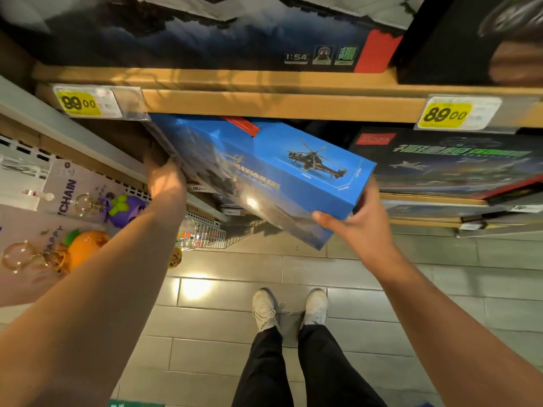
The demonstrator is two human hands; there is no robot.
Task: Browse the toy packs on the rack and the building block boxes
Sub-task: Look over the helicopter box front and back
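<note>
Wooden shelves of boxed building sets above a tiled floor: a person holds one box tilted at the shelf front.

The blue box, printed with a helicopter, hangs slanted below the upper shelf, partly out over the floor. The left hand grips its far left end, fingers hidden behind the box; the right hand curls round its near right corner. A dark box lies just beside it on the lower shelf, and keychain packs hang on the rack to the left. The risk, as a guess: the box's top edge may catch the shelf lip or price tag, or slide from the slight corner grip.
</note>
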